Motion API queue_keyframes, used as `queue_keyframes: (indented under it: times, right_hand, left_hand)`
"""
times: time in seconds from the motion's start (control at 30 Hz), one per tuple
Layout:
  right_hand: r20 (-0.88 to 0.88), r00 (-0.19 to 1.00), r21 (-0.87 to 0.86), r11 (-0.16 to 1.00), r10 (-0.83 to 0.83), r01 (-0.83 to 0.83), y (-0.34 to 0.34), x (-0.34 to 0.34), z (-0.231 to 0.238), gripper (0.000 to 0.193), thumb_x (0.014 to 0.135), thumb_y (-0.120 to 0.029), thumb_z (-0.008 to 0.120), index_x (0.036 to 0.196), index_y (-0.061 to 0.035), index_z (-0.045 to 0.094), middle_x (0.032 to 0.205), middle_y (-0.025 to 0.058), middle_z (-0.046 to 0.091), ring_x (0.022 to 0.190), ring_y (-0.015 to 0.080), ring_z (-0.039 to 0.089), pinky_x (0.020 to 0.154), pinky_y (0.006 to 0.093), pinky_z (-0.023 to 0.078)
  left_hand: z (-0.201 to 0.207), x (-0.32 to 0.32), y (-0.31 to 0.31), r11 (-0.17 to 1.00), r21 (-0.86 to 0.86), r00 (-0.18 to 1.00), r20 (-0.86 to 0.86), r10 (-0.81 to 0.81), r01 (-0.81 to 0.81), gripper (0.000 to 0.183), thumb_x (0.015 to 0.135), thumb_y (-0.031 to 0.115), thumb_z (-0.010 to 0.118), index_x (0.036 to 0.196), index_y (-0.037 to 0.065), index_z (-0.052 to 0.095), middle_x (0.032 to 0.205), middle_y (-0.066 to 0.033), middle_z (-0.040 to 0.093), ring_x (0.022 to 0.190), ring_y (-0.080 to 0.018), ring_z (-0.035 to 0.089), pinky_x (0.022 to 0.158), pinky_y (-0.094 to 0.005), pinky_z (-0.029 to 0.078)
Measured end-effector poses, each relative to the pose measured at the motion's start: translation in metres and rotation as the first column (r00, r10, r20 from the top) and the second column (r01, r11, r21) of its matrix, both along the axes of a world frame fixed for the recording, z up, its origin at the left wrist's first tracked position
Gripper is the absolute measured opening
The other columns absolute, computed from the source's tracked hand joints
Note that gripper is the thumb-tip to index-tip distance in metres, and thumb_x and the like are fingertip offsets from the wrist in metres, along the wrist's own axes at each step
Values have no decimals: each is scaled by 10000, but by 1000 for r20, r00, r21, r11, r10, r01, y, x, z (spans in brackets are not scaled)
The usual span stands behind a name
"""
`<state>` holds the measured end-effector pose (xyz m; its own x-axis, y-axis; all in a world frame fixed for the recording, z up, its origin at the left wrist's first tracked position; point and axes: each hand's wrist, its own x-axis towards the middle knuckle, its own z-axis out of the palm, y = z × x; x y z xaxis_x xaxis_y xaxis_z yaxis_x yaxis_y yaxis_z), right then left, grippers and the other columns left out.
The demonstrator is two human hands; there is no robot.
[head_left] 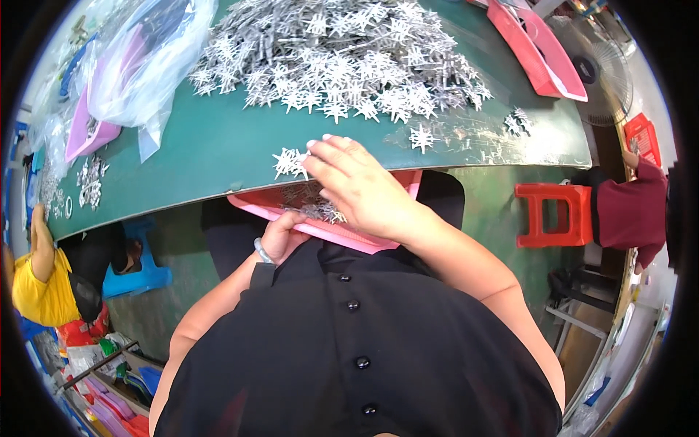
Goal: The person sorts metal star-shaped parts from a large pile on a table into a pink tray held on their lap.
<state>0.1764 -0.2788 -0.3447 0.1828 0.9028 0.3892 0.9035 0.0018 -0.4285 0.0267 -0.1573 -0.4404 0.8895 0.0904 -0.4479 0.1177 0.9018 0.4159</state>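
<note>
A pink plastic basket (349,237) rests on my lap, partly under the table edge, with small silvery star-shaped pieces (320,210) inside. My left hand (280,237) is closed on its near left rim. Above the basket, my right hand (357,178) reaches over the table edge with fingers stretched out and close together. Its fingertips touch or nearly touch a small cluster of star-shaped pieces (287,163) at the edge. What lies under its palm is hidden. Beyond it rises a large heap of the same pieces (342,58).
On the green table (218,156) lie a loose star piece (421,138) and a small cluster (518,121). A pink tray (535,54) stands far right; a purple basket (95,135) and clear plastic bag (145,80), left. People sit both sides. A red stool (555,215) stands right.
</note>
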Motion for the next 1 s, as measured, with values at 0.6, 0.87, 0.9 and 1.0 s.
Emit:
queue_keyframes:
  times: [0.6, 0.87, 0.9, 1.0]
  right_hand:
    - [0, 979, 102, 974, -203, 202, -15, 10, 6, 502, 647, -215, 729, 1045, 16, 528, 1125, 165, 494, 1081, 358, 430, 932, 458, 329]
    - [27, 972, 66, 971, -232, 230, -12, 10, 4, 366, 690, -170, 686, 1008, -38, 563, 1121, 129, 508, 1094, 331, 432, 941, 481, 302]
    - [18, 969, 65, 967, -247, 245, -13, 10, 3, 353, 691, -163, 682, 1004, -46, 566, 1121, 121, 511, 1100, 324, 432, 943, 486, 299]
    - [6, 967, 70, 964, -256, 255, -13, 9, 2, 353, 693, -166, 682, 1008, -51, 571, 1125, 109, 516, 1108, 315, 432, 948, 489, 294]
  left_hand:
    - [-4, 0, 2, 997, 74, 998, -63, -19, 23, 472, 751, 53, 492, 1206, -39, 406, 1153, -157, 524, 1074, -270, 512, 988, -404, 367]
    - [3, 2, -1, 996, 94, 999, -46, 5, 0, 498, 754, 50, 487, 1233, -33, 375, 1188, -166, 497, 1098, -285, 494, 992, -427, 359]
    - [2, 2, -1, 996, 92, 999, -47, 6, -2, 498, 754, 50, 487, 1233, -33, 375, 1188, -166, 497, 1098, -285, 494, 992, -427, 359]
    - [-2, 1, 1, 997, 75, 999, -37, 10, -7, 511, 755, 49, 485, 1243, -35, 359, 1197, -168, 491, 1105, -292, 489, 992, -436, 358]
